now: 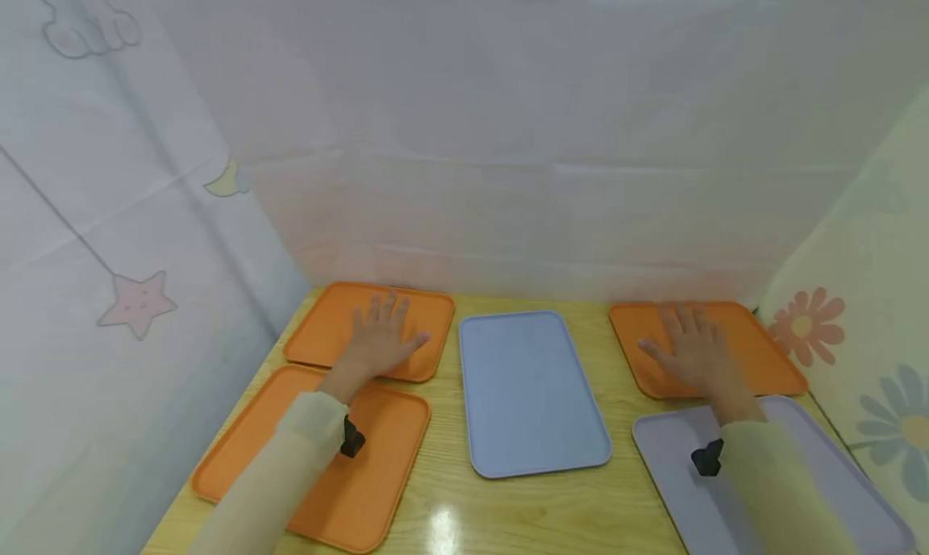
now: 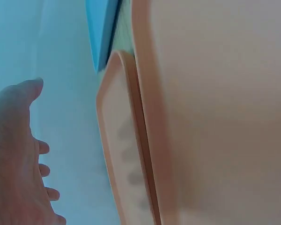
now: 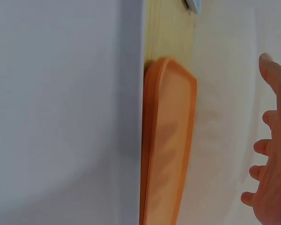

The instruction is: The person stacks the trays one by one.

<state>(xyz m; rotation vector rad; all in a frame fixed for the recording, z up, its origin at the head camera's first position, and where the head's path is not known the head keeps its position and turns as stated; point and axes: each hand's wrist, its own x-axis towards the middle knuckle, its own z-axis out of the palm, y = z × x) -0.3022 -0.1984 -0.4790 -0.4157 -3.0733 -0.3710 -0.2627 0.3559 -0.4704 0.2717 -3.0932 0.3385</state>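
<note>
My left hand (image 1: 377, 341) is held with fingers spread above the far left orange tray (image 1: 319, 337). In the left wrist view that hand (image 2: 14, 154) stands apart from the tray (image 2: 117, 126), and finger shadows fall on the tray's surface. On the other side, my right hand (image 1: 693, 349) spreads its fingers over the far right orange tray (image 1: 762, 361). The right wrist view shows this hand (image 3: 274, 145) clear of the orange tray (image 3: 171, 136), which also carries finger shadows. Neither hand holds anything.
A blue tray (image 1: 530, 394) lies mid-table between the hands. Under the left forearm is a second orange tray (image 1: 385, 458); a lavender tray (image 1: 675, 442) lies under the right one. The wooden table (image 1: 450, 498) meets a pale cloth backdrop (image 1: 522, 135) behind and printed cloth at both sides.
</note>
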